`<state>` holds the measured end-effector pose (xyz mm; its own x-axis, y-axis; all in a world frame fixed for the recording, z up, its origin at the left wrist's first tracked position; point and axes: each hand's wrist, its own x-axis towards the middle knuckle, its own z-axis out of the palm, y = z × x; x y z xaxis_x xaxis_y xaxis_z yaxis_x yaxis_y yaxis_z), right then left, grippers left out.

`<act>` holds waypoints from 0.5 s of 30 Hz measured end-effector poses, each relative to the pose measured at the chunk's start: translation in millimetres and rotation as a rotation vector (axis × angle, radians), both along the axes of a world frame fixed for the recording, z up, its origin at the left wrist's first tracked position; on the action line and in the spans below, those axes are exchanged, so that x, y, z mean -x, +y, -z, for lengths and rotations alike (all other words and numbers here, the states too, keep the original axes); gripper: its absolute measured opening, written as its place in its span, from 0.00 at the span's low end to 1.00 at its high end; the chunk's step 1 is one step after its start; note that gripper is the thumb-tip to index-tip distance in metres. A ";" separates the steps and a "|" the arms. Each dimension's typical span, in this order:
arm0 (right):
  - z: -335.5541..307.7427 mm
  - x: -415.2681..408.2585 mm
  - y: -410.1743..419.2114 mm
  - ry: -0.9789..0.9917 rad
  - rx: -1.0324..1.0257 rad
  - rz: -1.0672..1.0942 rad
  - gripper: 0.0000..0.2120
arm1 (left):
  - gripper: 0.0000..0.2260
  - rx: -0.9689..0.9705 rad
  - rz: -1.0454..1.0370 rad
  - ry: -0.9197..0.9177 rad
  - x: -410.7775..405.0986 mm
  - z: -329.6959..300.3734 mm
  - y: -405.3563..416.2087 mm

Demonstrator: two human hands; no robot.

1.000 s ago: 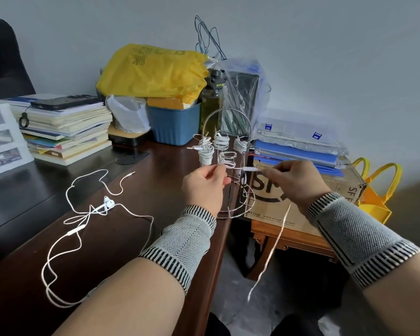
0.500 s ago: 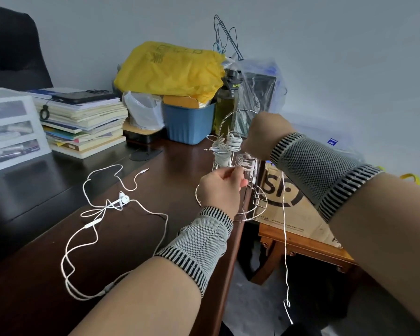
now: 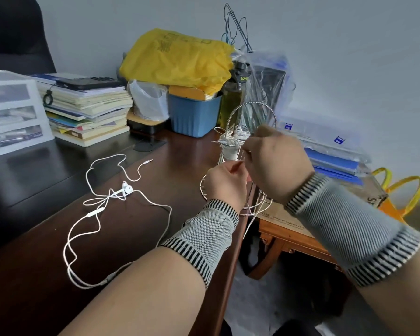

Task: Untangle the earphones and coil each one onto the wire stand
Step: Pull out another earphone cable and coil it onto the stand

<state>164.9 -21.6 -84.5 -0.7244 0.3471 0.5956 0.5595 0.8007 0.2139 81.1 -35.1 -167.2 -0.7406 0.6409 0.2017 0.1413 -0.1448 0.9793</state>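
- Two hands work at the wire stand (image 3: 251,112) at the counter's right edge. The left hand (image 3: 224,184), fingers curled, grips the stand's lower part; the right hand (image 3: 274,163) is closed in a pinch at the stand's middle, apparently on a white cable (image 3: 249,225), though the fingertips are hidden behind its back.
- That cable hangs slack below the hands, past the counter edge toward the floor.
- Several white coils (image 3: 230,141) are wound on the stand's upper prongs; the stand is upright, long axis vertical, arched handle on top.
- One loose earphone set (image 3: 102,209) lies on the dark brown counter (image 3: 34,299) well left of the hands, in open loops, earbuds near its middle, plug end pointing away toward the back right.
- At the counter's rear: a stack of books (image 3: 87,110), a blue bin (image 3: 193,115) under a yellow bag (image 3: 177,61), a bottle (image 3: 233,95).
- Right of the counter: a cardboard box (image 3: 289,219) on a low wooden table, a yellow tote (image 3: 403,190), a grey wall behind.
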 end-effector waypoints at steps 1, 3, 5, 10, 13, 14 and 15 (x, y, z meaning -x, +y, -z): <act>7.3 -4.4 -1.5 0.081 0.003 -0.037 0.05 | 0.16 -0.007 -0.007 -0.020 -0.5 -1.1 0.4; 21.2 -12.8 -5.5 0.267 0.058 -0.119 0.07 | 0.17 -0.011 -0.012 -0.053 -1.9 -3.7 -1.2; 31.1 -19.0 -8.6 0.423 0.204 -0.125 0.07 | 0.14 -0.033 0.032 -0.094 -2.9 -4.7 -4.4; 46.2 -25.2 4.7 0.570 0.607 0.015 0.04 | 0.07 -0.009 -0.004 0.047 -2.3 -4.4 -10.7; 50.0 -26.5 8.2 0.524 0.651 0.020 0.05 | 0.07 -0.005 -0.026 0.070 -3.5 -5.2 -9.9; 50.4 -26.4 8.6 0.498 0.648 0.030 0.05 | 0.07 0.000 -0.037 0.077 -3.7 -5.7 -10.0; 50.1 -25.7 9.1 0.472 0.632 0.039 0.06 | 0.06 0.003 -0.046 0.086 -3.5 -6.3 -10.0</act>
<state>190.7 -12.5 -134.7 -0.4242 0.7427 0.5182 0.5080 0.6688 -0.5428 84.5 -45.1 -160.9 -0.7491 0.6075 0.2641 0.2314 -0.1336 0.9636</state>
